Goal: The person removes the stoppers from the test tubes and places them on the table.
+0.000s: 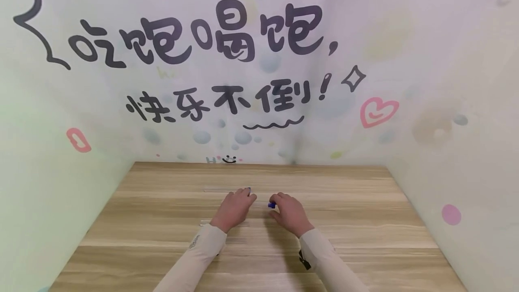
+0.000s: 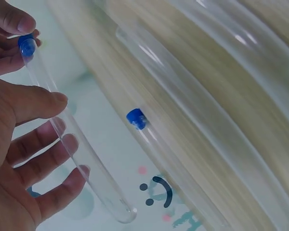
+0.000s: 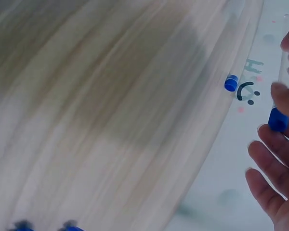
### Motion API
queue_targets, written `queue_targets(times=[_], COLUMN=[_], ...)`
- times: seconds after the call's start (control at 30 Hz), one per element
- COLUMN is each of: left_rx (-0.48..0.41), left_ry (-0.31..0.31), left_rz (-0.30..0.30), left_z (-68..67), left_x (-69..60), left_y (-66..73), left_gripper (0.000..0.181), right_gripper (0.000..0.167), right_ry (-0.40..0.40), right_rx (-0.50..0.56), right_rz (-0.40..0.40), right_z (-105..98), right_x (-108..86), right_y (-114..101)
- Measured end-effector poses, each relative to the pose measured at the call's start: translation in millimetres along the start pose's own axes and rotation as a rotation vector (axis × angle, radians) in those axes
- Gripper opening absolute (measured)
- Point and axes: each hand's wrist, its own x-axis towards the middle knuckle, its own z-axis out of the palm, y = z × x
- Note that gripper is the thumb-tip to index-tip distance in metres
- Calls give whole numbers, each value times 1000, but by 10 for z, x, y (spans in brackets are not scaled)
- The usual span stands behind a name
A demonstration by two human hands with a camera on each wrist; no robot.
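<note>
In the head view my left hand (image 1: 235, 208) holds a clear test tube off the table, pinched between thumb and fingers, as the left wrist view shows. The tube (image 2: 103, 180) slants, its rounded end pointing away from the right hand. At its other end is a blue stopper (image 3: 278, 119), seated at the mouth. My right hand (image 1: 289, 213) pinches that stopper with thumb and fingers. Beyond the hands, a second clear tube (image 2: 164, 156) lies on the table with a blue stopper (image 2: 136, 119) in its end.
More clear tubes (image 2: 183, 91) lie on the wooden table (image 1: 344, 238) nearer me, partly hidden by the left arm in the head view. Two blue pieces (image 3: 72, 226) show at the right wrist view's lower edge. A printed wall (image 1: 259, 143) stands behind the table.
</note>
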Motion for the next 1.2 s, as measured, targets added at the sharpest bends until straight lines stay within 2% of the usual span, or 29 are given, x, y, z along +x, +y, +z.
queue_targets(times=[0.13,0.43,0.7,0.9,1.1,1.2], left_rx=[1,1,39,15,-6,-31], left_ry=[29,40,7,6,-53,-71], left_rz=[33,79,95,101,95,92], left_z=[-41,-114,-111,-102,-70,-65], left_x=[15,-5,-29,-9,-46,-44], left_y=[14,42,43,36,41,48], left_gripper=[12,16,21,20,15,15], right_gripper=[23,19,26,27,27,26], right_ry=[-13,-37,-35,-22,-98,-108], right_rx=[24,57,82,113,104,107], right_rz=[25,53,-9,-35,-53,-43], right_z=[-45,-65,-98,-123,-70,-63], right_x=[-5,-8,8,7,-44,-56], right_y=[8,33,50,61,71,78])
